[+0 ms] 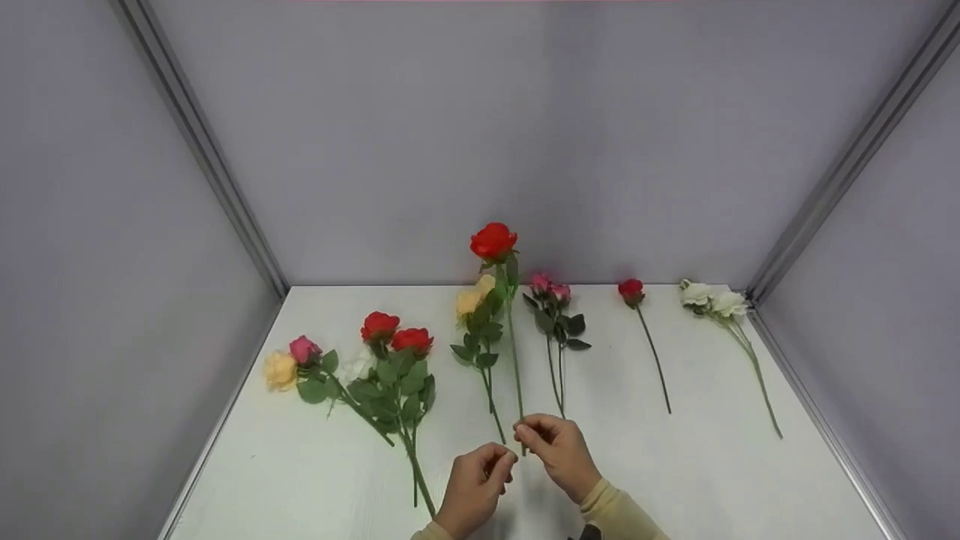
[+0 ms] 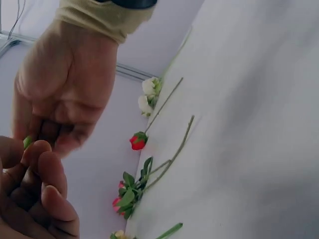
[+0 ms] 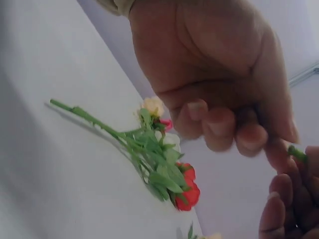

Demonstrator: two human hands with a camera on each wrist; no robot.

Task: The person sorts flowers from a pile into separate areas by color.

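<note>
My right hand [image 1: 559, 454] pinches the lower stem of a red rose [image 1: 493, 241], which stands upright above the table with its bloom at the top. Curled fingers bring my left hand [image 1: 476, 484] right beside the bottom of that stem. From the right wrist view, the green stem end [image 3: 298, 153] shows between the fingertips of both hands; whether the left fingers grip it, I cannot tell. Behind the held rose lie yellow roses [image 1: 469, 304] with leafy stems. Pink roses [image 1: 551, 289] lie just right of it.
On the white table [image 1: 712, 487], a leafy group with red roses [image 1: 396, 331] lies left, beside a yellow rose [image 1: 280, 370] and a pink rose [image 1: 304, 349]. Farther right are a single red rose [image 1: 631, 291] and white flowers [image 1: 712, 298]. Grey panels [image 1: 420, 135] enclose the table.
</note>
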